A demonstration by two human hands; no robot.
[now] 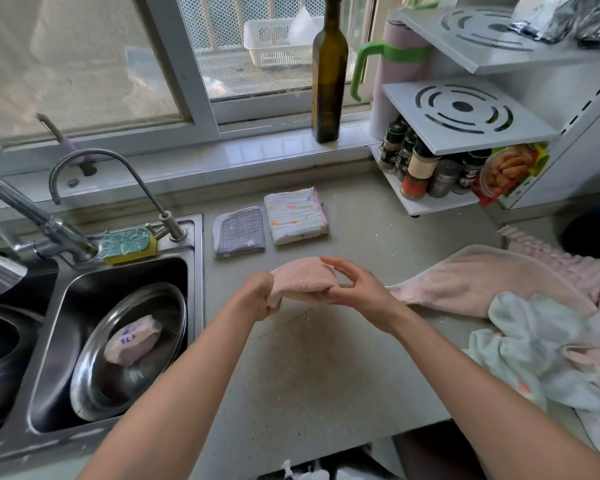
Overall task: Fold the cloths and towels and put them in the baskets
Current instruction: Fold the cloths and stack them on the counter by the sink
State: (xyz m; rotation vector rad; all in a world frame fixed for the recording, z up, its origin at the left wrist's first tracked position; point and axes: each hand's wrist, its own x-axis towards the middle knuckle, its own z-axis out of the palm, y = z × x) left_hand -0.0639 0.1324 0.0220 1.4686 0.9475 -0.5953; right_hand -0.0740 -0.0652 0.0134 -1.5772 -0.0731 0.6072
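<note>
A small pink cloth [300,277], folded over, is held just above the middle of the grey counter [319,368]. My left hand [258,294] grips its left end. My right hand [355,284] supports its right end with the thumb under the cloth and the fingers spread above it. Behind it lie two folded cloths side by side: a grey checked one [239,231] and a white one with coloured dots [296,215]. To the right lies a heap of unfolded cloths: a large pink towel [482,282] and a pale green-white cloth [534,344]. No basket is on the counter.
A steel sink [49,403] on the left holds a metal bowl [94,393] and a pot; two taps and a sponge [130,244] stand at its back. A dark bottle [329,81] stands on the windowsill. A white rack [465,109] with spice jars occupies the back right.
</note>
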